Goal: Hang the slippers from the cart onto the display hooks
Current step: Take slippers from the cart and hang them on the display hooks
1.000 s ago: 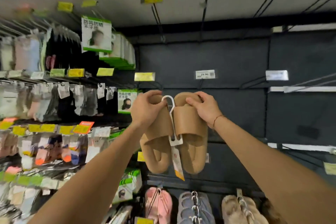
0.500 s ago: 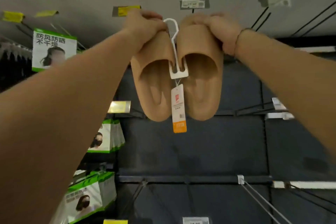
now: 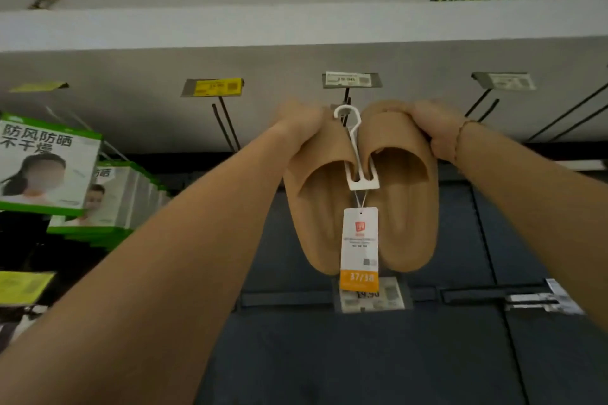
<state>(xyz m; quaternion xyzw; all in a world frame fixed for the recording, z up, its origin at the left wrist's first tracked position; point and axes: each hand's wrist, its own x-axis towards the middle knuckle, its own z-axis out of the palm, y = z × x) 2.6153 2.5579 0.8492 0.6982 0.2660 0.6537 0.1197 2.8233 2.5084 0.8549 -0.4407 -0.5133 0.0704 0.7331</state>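
At far left, green mask packs (image 3: 49, 171) are hanging well clear of the work. Next right, a bare double-wire hook (image 3: 227, 122) is jutting out under a yellow price tag (image 3: 215, 87).

The left hand (image 3: 297, 123) is clenching the top of the left slipper (image 3: 316, 207), fingers curled over its toe end. Between the two slippers the white hanger (image 3: 355, 154) is clipping the pair together, its curled top sitting right at the tip of the target hook (image 3: 345, 102), under a white price tag (image 3: 350, 79). Whether the curl is already over the wire I cannot tell; the overlap is too small and soft to read. The right hand (image 3: 427, 128) is gripping the top of the right slipper (image 3: 408, 207) the same way.

Risks, as I judge them: the curl may be missing the wire tip, so letting go would drop the pair. Both hands are squeezing the slippers rather than the hanger, which could be twisting the curl off line or popping a slipper out of the clip. The price tag above could also be getting knocked.

The pair is being held high against the wall display. Its long axis is running vertical, toes up, heels down, open soles facing the camera. The swing tag (image 3: 359, 246) is dangling straight below the clip.
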